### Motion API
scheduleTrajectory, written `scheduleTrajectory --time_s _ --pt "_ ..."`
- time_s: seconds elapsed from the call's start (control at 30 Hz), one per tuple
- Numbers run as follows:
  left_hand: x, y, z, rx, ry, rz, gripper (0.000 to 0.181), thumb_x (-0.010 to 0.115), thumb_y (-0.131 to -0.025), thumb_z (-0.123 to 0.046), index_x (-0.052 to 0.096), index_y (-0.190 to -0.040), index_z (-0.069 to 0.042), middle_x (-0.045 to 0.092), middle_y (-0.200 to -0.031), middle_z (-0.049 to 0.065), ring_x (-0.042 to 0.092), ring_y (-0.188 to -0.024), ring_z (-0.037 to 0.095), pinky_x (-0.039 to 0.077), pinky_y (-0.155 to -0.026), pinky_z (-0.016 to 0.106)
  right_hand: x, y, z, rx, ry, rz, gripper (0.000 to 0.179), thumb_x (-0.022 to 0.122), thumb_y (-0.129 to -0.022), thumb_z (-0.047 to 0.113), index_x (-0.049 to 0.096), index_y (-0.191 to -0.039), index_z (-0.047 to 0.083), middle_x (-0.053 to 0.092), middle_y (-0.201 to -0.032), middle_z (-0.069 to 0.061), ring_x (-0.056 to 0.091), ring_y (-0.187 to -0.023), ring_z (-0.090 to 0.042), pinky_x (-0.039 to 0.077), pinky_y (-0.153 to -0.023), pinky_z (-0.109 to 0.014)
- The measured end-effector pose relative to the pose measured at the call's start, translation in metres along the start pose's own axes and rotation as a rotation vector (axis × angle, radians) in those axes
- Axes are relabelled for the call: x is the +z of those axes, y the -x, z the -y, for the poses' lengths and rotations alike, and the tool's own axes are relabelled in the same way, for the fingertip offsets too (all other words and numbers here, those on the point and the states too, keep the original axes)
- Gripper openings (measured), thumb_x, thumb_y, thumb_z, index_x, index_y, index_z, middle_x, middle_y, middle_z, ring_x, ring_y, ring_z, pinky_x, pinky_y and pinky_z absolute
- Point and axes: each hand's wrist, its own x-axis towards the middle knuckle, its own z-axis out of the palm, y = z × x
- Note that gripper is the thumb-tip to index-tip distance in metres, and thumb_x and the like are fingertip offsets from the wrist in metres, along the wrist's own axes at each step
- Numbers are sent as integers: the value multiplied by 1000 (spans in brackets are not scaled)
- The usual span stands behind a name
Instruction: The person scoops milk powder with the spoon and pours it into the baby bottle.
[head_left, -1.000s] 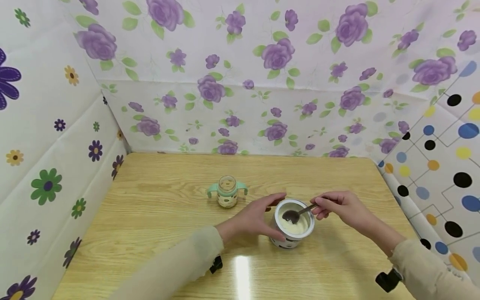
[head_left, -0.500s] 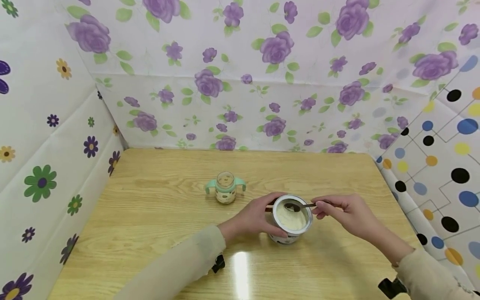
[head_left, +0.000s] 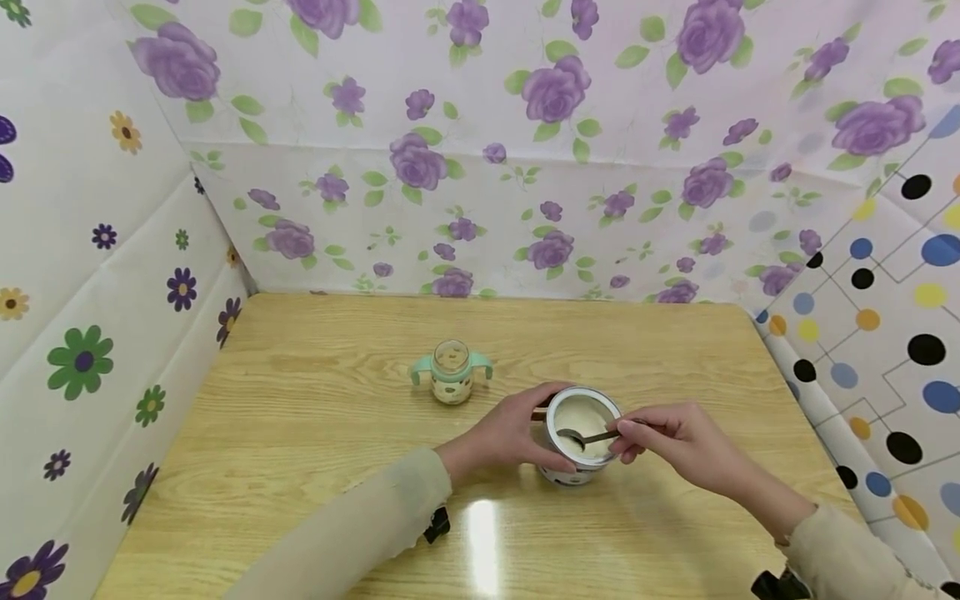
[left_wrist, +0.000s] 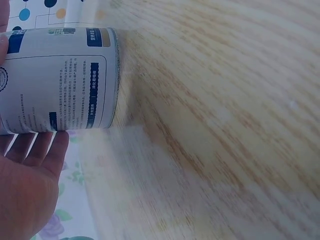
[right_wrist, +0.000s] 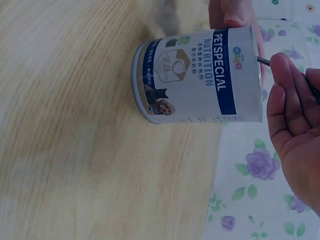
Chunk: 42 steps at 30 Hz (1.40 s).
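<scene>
My left hand (head_left: 504, 435) grips the left side of a round white can (head_left: 572, 477), thumb at the near side and fingers behind it. Pale powder (head_left: 583, 410) lies inside the can. A dark metal spoon (head_left: 572, 437) is pinched by its handle in my right hand (head_left: 671, 437), its bowl inside the can's mouth near the left rim. In the left wrist view the can (left_wrist: 75, 82) shows a printed text panel, with fingers around it. The right wrist view shows "PETSPECIAL NUTRITION" on the can (right_wrist: 195, 80); the spoon's bowl is hidden there.
A small clear baby bottle (head_left: 452, 379) with two mint-green handles stands upright behind and left of the can, its top uncovered. The wooden table (head_left: 315, 400) meets flower-patterned cloth (head_left: 480, 200) at the back and patterned sheets at both sides.
The spoon's bowl has moved from the far part of the can's mouth toward the near left, and my right hand has shifted slightly left with it. My left hand keeps its grip.
</scene>
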Motion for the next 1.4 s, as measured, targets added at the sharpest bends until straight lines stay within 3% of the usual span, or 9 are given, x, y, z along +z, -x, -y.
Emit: scheduleTrajectory --time_s 0.2,0.3,0.43,0.57,0.77,0.93,1.07,1.23,1.4 --pt "-1 1 -2 -2 -3 -6 102 101 -75 -33 45 -160 -28 58 -150 -7 57 -134 9 49 -113 28 -1 5 -5 108 -80 -14 31 50 -114 8 70 -126 -14 81 -103 -14 78 -88 -28 66 -80 -38" --pt "-1 0 -2 1 -8 -5 102 101 -75 -33 45 -160 -28 58 -150 -7 57 -135 8 49 -113 28 -4 6 -14 185 -176 -55 39 48 -116 15 67 -128 -17 81 -103 -11 77 -89 -23 65 -84 -36" --pt "-1 0 -1 -1 -8 -4 103 101 -75 -33 45 -161 -29 59 -149 -9 57 -134 7 49 -112 27 -8 10 -28 234 -404 -115 41 44 -118 17 65 -130 -16 81 -103 -4 75 -90 -14 63 -88 -30" --pt "-1 -1 -1 -8 -6 -4 104 102 -74 -33 45 -161 -30 58 -148 -12 56 -134 6 49 -112 27 -12 12 -39 261 -660 -150 39 41 -119 18 74 -128 -1 81 -105 0 74 -91 -8 62 -88 -25" --pt "-1 0 -1 -23 -5 -10 105 102 -73 -34 44 -161 -31 57 -150 -13 56 -135 7 49 -113 28 -14 13 -44 279 -948 -76 48 31 -120 17 75 -129 3 81 -113 -3 76 -100 -9 61 -95 -27" --pt "-1 1 -1 -22 1 -8 105 102 -74 -34 44 -161 -32 58 -149 -14 56 -135 7 49 -113 28 -14 14 -46 282 -1047 -31 51 27 -121 18 74 -131 3 80 -118 -5 76 -107 -11 60 -99 -29" --pt "-1 1 -1 -24 3 -7 105 102 -74 -34 44 -161 -33 58 -149 -13 56 -135 7 49 -113 29 -14 14 -46 305 -1089 -42 53 25 -121 19 75 -129 2 80 -119 -7 76 -109 -13 60 -99 -29" --pt "-1 1 -1 -31 8 -7 103 102 -74 -35 44 -160 -34 58 -147 -14 56 -135 7 49 -113 29 -13 13 -44 353 -1054 -106 49 30 -120 20 77 -123 4 80 -115 -7 76 -106 -13 61 -97 -28" --pt "-1 2 -2 -30 12 -5 103 102 -75 -34 44 -161 -33 58 -148 -14 56 -135 8 49 -113 30 -12 12 -41 350 -1038 -145 48 32 -120 19 77 -120 4 81 -112 -6 76 -101 -12 61 -95 -28"
